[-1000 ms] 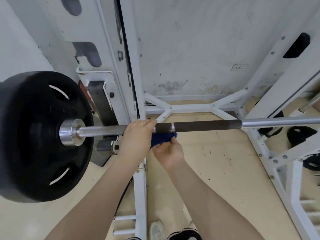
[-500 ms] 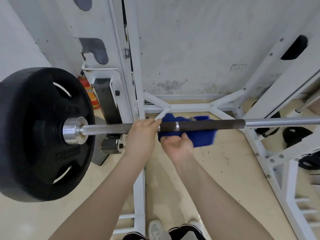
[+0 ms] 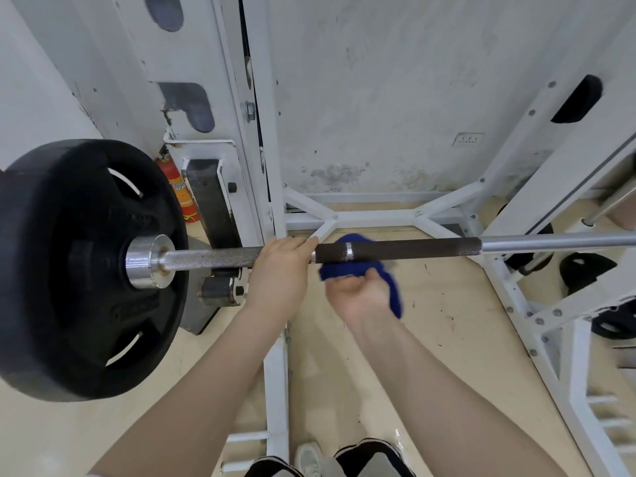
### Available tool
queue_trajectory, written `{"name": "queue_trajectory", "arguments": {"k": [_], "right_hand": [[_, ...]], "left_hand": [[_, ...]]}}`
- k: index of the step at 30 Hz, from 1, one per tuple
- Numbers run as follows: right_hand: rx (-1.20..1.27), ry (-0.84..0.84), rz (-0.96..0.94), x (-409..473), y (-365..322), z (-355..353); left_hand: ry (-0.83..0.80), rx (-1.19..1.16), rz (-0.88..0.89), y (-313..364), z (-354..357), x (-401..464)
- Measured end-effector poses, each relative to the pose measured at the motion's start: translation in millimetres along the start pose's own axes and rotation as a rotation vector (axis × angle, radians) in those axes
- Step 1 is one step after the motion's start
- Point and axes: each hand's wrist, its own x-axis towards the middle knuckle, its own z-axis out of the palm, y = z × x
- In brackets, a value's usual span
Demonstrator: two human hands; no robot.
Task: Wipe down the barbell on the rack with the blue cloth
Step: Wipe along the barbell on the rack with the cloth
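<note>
The barbell (image 3: 413, 248) lies level across the white rack (image 3: 265, 139), with a dark knurled stretch in the middle and bare steel to the right. A black weight plate (image 3: 69, 270) fills its left end. My left hand (image 3: 278, 270) grips the bar just left of the dark stretch. My right hand (image 3: 358, 294) holds the blue cloth (image 3: 361, 270) from below. The cloth wraps under and behind the bar, and one end hangs down to the right of my wrist.
A red fire extinguisher (image 3: 177, 187) stands behind the plate by the wall. White rack beams (image 3: 557, 304) run along the right, with black plates (image 3: 585, 270) on the floor beyond. My shoes (image 3: 309, 459) show at the bottom edge.
The cloth was bunched under the bar, then spread along it to the right. Now it is gathered around the bar, with one end hanging down. My left hand kept its grip.
</note>
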Motion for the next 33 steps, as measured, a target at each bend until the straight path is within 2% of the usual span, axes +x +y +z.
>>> {"name": "queue_trajectory", "arguments": {"k": [3,8,10,13,17,20,25,29,31,33], "right_hand": [[-0.095,0.012,0.055,-1,-3,3],[0.1,-0.032,-0.09,4,-90,-3],[0.134,-0.045,-0.129,1,-103,-1],[0.089,-0.062,-0.148,2,-79,3],[-0.031,-0.057,0.054,0,-53,4],[-0.097,0.037,0.047,-10,-90,1],[0.101,0.005,-0.155,-13,-181,-13],[0.103,-0.037,-0.21,-10,-163,-13],[0.047,-0.023,-0.147,-13,-147,-13],[-0.049,-0.016,-0.064,-20,-146,-12]], "left_hand": [[0.044,0.006,0.01,2,-1,-2],[0.058,0.002,0.029,-3,5,-1],[0.071,0.007,0.018,-2,7,-1],[0.083,0.058,0.017,6,7,0],[0.049,0.132,0.015,25,10,11],[0.059,0.069,0.061,53,19,15],[0.06,0.058,0.068,82,35,13],[0.078,0.081,0.009,94,44,14],[0.119,0.074,0.017,102,46,16],[0.19,0.0,0.103,113,48,13]]}}
